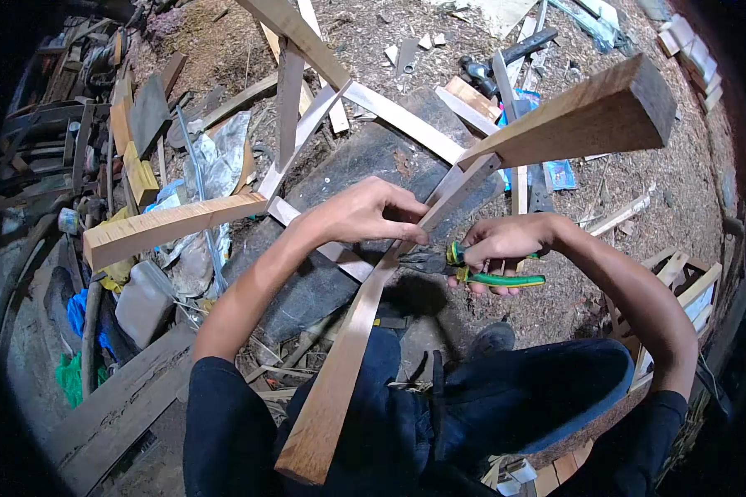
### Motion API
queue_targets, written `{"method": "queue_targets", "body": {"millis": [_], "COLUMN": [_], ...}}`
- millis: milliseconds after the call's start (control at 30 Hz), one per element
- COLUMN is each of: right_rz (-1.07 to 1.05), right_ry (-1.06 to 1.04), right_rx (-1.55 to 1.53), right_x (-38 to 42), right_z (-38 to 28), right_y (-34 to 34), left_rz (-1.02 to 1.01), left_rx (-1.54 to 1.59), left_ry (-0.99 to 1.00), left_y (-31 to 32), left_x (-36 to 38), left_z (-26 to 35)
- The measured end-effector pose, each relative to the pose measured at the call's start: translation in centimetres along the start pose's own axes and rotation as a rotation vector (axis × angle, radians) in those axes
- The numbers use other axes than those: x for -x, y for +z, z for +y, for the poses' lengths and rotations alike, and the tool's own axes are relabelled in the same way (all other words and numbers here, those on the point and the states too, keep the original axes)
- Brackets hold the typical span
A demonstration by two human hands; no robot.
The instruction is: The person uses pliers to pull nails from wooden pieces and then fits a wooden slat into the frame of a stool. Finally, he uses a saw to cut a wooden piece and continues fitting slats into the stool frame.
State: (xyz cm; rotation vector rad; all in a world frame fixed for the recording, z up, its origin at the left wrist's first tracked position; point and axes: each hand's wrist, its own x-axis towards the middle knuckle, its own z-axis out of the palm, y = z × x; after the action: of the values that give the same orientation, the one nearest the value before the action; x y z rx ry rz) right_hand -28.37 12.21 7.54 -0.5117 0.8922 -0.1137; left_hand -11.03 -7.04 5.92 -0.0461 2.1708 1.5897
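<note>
A wooden stool frame (pixel 402 116) with four-sided rails and long tapering legs lies upturned in front of me. My left hand (pixel 373 214) is closed around its near right rail, thumb and fingers pinching the wood close to a corner joint. In my right hand (pixel 506 244) is a pair of pliers (pixel 506 281) with green and yellow handles. Their dark jaws reach the frame by the near leg (pixel 340 373); what they grip, if anything, is too small to make out. Another leg (pixel 580 116) juts toward the upper right.
Beneath the frame lies a dark worn board (pixel 298 282). A hammer (pixel 514 54) rests beyond it among wood offcuts and shavings. Scrap wood, cloth and a pale plastic container (pixel 145 302) crowd the left side. Another wooden frame (pixel 680 290) stands at the right.
</note>
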Motion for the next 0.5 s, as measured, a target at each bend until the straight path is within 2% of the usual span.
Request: {"method": "queue_targets", "body": {"millis": [267, 367, 467, 500], "right_rz": [-0.005, 0.193, 0.259, 0.385], "right_ry": [0.085, 0.169, 0.172, 0.027], "right_rx": [0.084, 0.274, 0.387, 0.563], "right_x": [0.3, 0.7, 0.7, 0.2], "right_z": [-2.1, -2.8, -2.7, -1.4], "right_y": [0.9, 2.4, 3.5, 3.8], "left_rz": [0.026, -0.015, 0.002, 0.015], "left_rx": [0.037, -0.013, 0.041, 0.023], "left_ry": [0.082, 0.09, 0.107, 0.125], "left_y": [0.1, 0.0, 0.3, 0.4], "left_x": [-0.2, -0.2, -0.3, -0.3], "left_z": [-0.8, -0.8, -1.2, -1.3]}}
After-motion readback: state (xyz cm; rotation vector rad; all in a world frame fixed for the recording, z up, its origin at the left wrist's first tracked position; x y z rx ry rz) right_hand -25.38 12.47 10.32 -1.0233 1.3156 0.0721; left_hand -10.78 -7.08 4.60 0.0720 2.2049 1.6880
